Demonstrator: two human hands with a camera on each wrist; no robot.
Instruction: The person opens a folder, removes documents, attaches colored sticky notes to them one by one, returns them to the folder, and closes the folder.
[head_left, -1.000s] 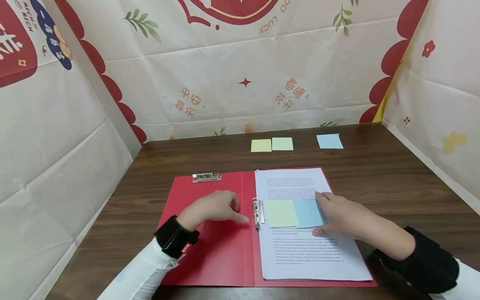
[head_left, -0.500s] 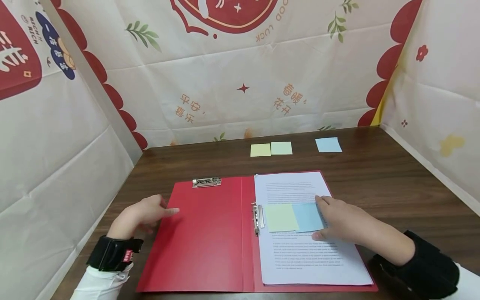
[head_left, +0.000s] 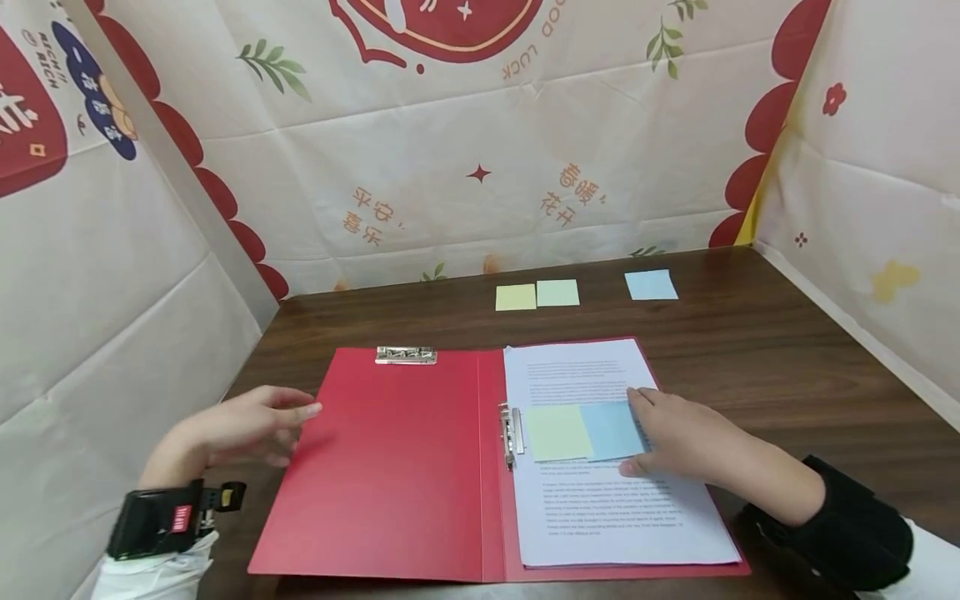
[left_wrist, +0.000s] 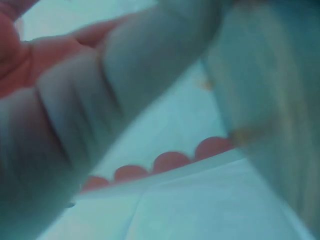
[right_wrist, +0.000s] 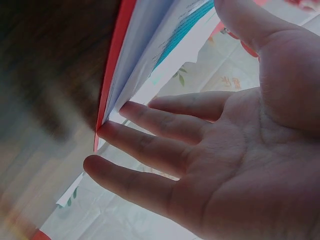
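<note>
A red folder (head_left: 405, 467) lies spread on the table, with a stack of printed sheets (head_left: 600, 525) on its right side. A pale green sticky note (head_left: 558, 433) and a blue sticky note (head_left: 611, 429), side by side, overlie the print. My left hand (head_left: 247, 425) is at the folder's left edge, thumb over the cover and fingertips right at the edge; its fingers are blurred in the left wrist view. My right hand (head_left: 686, 429) rests at the stack's right side, over the blue note's outer edge. In the right wrist view its fingers (right_wrist: 145, 142) are straight, tips along the paper edges.
Near the table's back edge lie a yellow note (head_left: 515, 297), a light green note (head_left: 558, 293) and another blue note (head_left: 651, 285). Metal clips (head_left: 406, 356) sit on the folder's cover and spine. Printed cloth walls (head_left: 375, 125) enclose the table on three sides.
My left hand has moved left from above the cover to the folder's left edge. The cover now looks slightly wider in view. The right hand stays where it was.
</note>
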